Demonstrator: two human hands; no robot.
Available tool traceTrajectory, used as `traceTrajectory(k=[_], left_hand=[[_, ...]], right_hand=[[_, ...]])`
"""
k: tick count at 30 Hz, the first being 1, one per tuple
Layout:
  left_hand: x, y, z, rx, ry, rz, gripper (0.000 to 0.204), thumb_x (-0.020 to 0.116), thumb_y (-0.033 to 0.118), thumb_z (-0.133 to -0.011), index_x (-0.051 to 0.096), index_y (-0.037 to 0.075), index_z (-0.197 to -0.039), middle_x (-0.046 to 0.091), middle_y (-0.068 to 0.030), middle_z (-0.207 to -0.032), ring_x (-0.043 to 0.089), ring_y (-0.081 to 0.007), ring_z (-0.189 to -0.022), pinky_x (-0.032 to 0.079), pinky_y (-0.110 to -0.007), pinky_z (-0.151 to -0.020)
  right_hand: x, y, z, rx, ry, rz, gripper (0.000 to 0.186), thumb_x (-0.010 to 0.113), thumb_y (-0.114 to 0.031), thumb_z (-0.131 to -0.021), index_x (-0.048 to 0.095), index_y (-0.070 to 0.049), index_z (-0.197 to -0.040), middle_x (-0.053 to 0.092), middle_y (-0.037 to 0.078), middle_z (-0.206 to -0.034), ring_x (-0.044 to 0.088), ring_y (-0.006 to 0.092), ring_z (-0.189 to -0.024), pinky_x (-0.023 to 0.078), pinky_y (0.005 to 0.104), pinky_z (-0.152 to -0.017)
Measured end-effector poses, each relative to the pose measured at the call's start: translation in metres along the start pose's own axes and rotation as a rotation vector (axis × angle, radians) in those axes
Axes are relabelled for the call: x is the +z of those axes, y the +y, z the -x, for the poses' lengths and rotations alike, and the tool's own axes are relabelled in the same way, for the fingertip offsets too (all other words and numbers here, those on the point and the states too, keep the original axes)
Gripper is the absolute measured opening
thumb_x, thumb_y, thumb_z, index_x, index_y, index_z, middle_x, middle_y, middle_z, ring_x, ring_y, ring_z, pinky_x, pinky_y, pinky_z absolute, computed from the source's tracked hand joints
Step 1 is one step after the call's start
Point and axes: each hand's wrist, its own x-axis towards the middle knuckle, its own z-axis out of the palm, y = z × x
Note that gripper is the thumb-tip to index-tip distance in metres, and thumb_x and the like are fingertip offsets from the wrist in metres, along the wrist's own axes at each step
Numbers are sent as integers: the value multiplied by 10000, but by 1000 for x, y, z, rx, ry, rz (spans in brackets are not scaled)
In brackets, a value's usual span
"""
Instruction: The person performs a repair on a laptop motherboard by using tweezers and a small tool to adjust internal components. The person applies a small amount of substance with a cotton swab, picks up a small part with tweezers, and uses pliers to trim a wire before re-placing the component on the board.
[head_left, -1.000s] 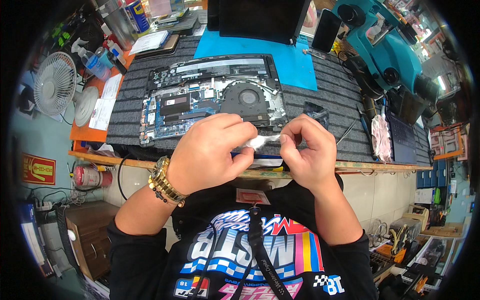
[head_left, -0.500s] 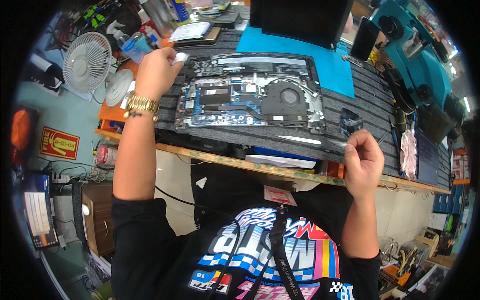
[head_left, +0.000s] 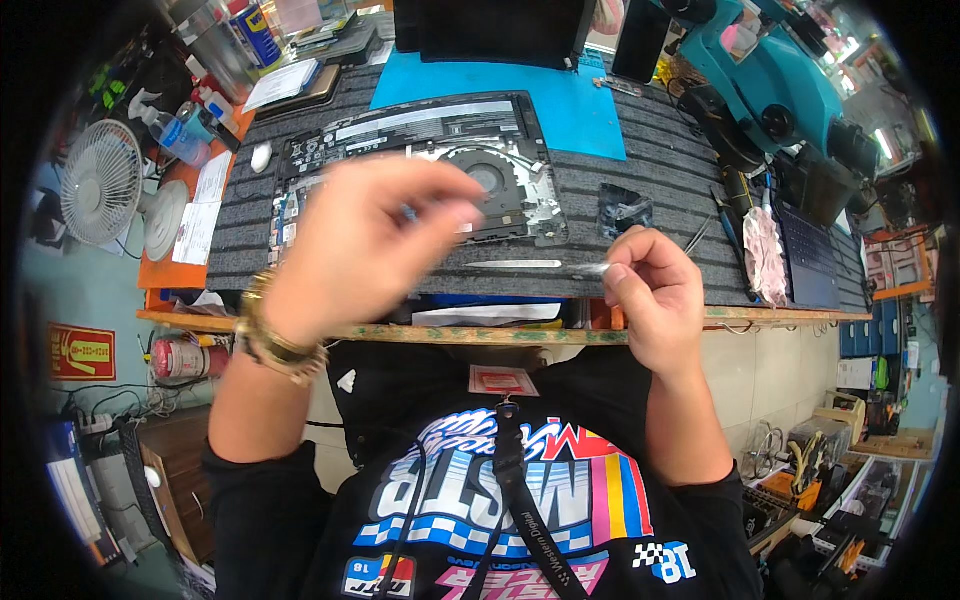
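An opened laptop base [head_left: 545,205] lies on the striped grey mat, its fan, battery and part of the circuit board exposed. My left hand [head_left: 365,240] hovers over its near left part, smeared by motion and hiding much of the board. Thumb and forefinger there are apart with nothing visible between them. A small white wad [head_left: 261,157] rests on the mat beyond the laptop's left side. My right hand [head_left: 655,290] is pinched near the bench's front edge on something thin and pale, too small to name. Beside those fingertips lies a slim metal spudger-like tool [head_left: 515,264].
A crumpled dark plastic bag [head_left: 625,210] lies right of the laptop. Farther right stand a teal microscope [head_left: 765,90], tools and a pink-white bundle [head_left: 765,255]. A blue mat [head_left: 590,125] lies behind. At left are a white fan [head_left: 103,182] and a spray bottle [head_left: 170,130].
My left hand has let go of the white wad, which now lies on the mat, and has swung right and nearer over the laptop. My right hand stays pinched. The whole view has shifted.
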Motion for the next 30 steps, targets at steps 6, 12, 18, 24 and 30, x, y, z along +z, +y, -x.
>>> traceTrajectory(k=[6, 12, 18, 24, 30], left_hand=[[75, 10, -3, -39, -162, 455, 219, 804, 139, -1022, 811, -11, -1183, 819, -84, -1020, 745, -103, -881, 591, -275, -756], [95, 20, -7, -112, -136, 417, 139, 814, 97, -994, 816, -31, -1047, 800, -57, -885, 699, -72, -769, 554, -253, -692], [107, 20, -5, -49, -63, 395, 121, 809, 74, -990, 812, -36, -1040, 788, -73, -891, 705, -84, -781, 558, -266, -697], [94, 18, 2, -188, -41, 383, 92, 802, 37, -1000, 808, -45, -1042, 790, -57, -942, 713, -87, -842, 570, -263, -748], [71, 2, 0, -223, 30, 312, 101, 815, 51, -1000, 803, -37, -1048, 800, -44, -961, 709, -79, -872, 569, -251, -783]], right_hand=[[11, -12, 7, 34, -17, 42, 52, 693, 18, -1005, 652, 9, -974, 644, -15, -906, 561, 33, -758, 448, 233, -639], [3, -7, 8, -77, 47, 268, 92, 743, 23, -897, 653, 14, -878, 636, 37, -823, 596, 87, -706, 464, 249, -620], [3, -7, 9, -253, 73, 497, 96, 749, 27, -889, 656, 8, -874, 631, 52, -816, 592, 103, -636, 487, 280, -575], [-9, 0, 5, -262, 184, 605, 104, 746, 43, -849, 651, 0, -850, 618, 49, -786, 596, 102, -629, 487, 276, -576], [-6, 0, 6, -206, 157, 474, 86, 695, 57, -856, 625, 7, -847, 621, 35, -790, 548, 102, -690, 450, 272, -624]])
